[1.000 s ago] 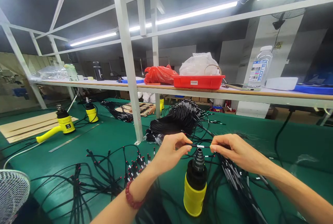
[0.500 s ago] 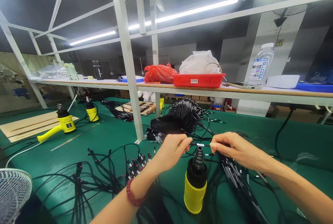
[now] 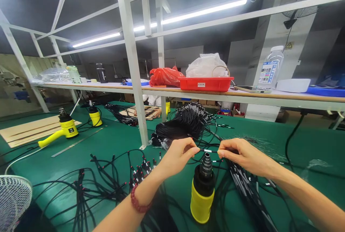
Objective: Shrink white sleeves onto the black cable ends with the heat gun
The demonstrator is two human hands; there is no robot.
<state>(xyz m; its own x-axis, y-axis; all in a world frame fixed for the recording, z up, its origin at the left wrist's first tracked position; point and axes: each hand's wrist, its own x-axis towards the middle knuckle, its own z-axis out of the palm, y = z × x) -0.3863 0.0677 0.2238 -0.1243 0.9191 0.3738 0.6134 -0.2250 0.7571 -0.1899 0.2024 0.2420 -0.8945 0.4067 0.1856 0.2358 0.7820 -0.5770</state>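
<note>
Between my two hands a thin black cable (image 3: 207, 151) with a white sleeve is stretched level. My left hand (image 3: 181, 156), with a dark red bead bracelet at the wrist, pinches its left side. On the right side, my right hand (image 3: 240, 156) pinches the same cable. Just below the white sleeve is the metal nozzle of an upright yellow and black heat gun (image 3: 202, 192). A thick bundle of cables (image 3: 246, 189) with white and grey sleeves lies under my right hand. Red-tipped cable ends (image 3: 141, 171) spread out beside my left forearm.
A large heap of black cables (image 3: 180, 120) lies beyond my hands, near a white post (image 3: 132, 63). More heat guns (image 3: 68, 127) stand at the left, with a white fan (image 3: 14, 201) nearer. Across the back, a shelf holds a red tray (image 3: 206, 84) and a bottle (image 3: 271, 68).
Both hands keep their pinch on the cable above the nozzle. The fingers of my left hand have shifted very slightly; little else differs.
</note>
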